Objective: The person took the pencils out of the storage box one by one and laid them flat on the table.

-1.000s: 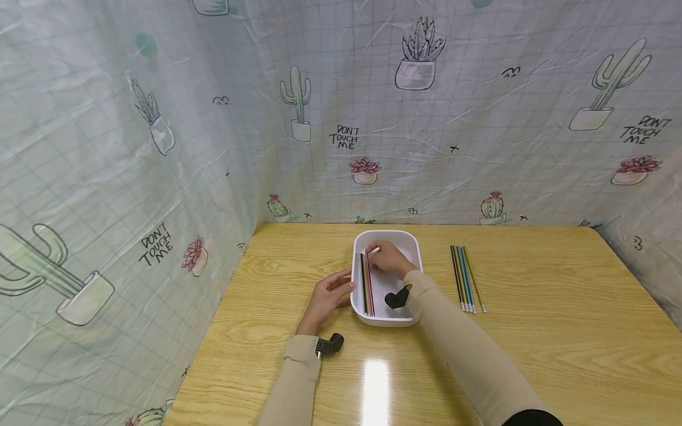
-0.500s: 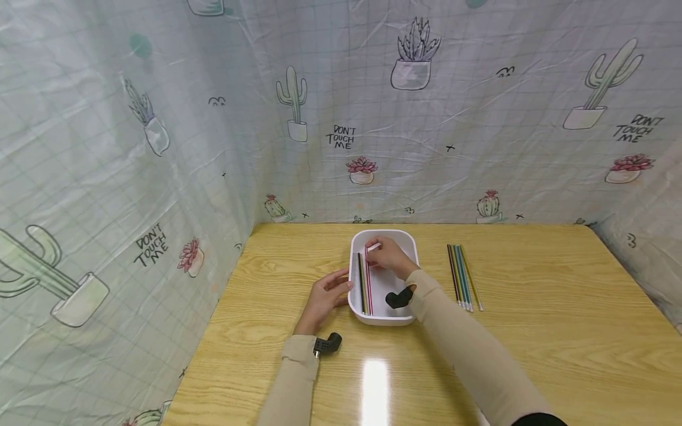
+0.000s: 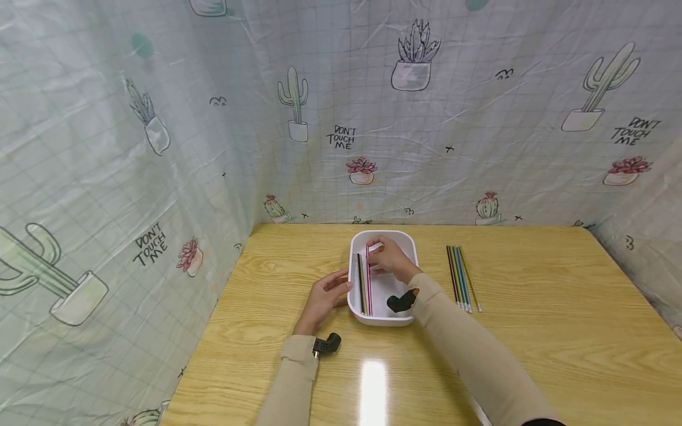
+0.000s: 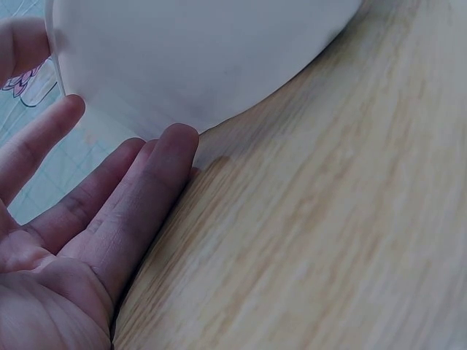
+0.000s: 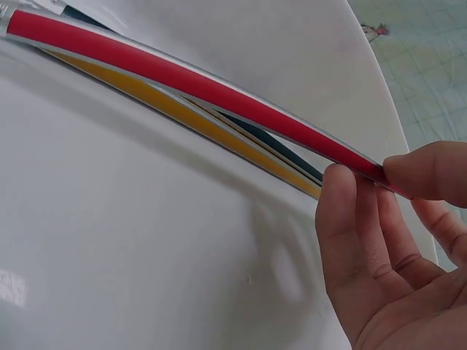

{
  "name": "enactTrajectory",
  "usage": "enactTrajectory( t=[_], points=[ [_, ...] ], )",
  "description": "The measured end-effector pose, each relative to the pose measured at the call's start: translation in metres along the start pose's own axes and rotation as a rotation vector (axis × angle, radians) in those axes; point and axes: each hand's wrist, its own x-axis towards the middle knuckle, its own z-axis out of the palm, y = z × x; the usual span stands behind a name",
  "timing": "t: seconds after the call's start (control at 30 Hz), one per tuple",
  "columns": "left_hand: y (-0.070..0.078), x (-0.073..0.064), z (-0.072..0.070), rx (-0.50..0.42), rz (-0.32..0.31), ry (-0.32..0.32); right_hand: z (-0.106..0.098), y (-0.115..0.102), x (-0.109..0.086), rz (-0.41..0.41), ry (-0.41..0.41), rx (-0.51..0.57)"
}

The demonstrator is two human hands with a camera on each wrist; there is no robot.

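Presently, the right hand (image 3: 391, 258) pinches a red pencil (image 5: 197, 87) between thumb and fingers, inside the white tray (image 3: 382, 321) — just beside a yellow pencil (image 5: 197, 125) and a dark pencil (image 5: 273, 144) near the tray's left wall. The left hand (image 3: 324, 299), fingers spread, touches that wall from outside. Right of the tray, more pencils (image 3: 462, 278) lie together on the wooden table (image 3: 549, 307) — black, teal and yellow ones.
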Motion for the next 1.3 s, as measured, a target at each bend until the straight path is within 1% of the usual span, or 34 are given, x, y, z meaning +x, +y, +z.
enactTrajectory(
  t=[0.13,0.23,0.5,0.67,0.73,1.0,1.3],
  points=[
    [0.000,0.001,0.000,-0.014,0.009,0.002,0.000,-0.001,-0.003,-0.004,0.008,0.019],
    [-0.001,0.000,0.000,-0.014,0.009,0.004,-0.001,-0.002,-0.004,-0.011,0.019,0.011],
    [-0.001,-0.001,-0.002,-0.004,-0.009,0.010,-0.004,-0.002,-0.005,-0.031,0.062,-0.008],
    [0.000,-0.001,-0.002,-0.016,-0.010,0.014,-0.009,-0.005,-0.006,-0.070,0.077,0.023],
    [0.001,-0.001,-0.002,-0.014,-0.009,0.016,-0.011,-0.008,-0.006,-0.072,0.083,0.037],
    [0.000,-0.002,-0.002,-0.001,0.001,0.009,-0.031,-0.019,-0.010,-0.081,0.128,0.051],
    [0.001,-0.002,0.000,0.006,-0.007,0.015,-0.063,-0.028,-0.019,-0.103,0.151,0.083]
  ],
)
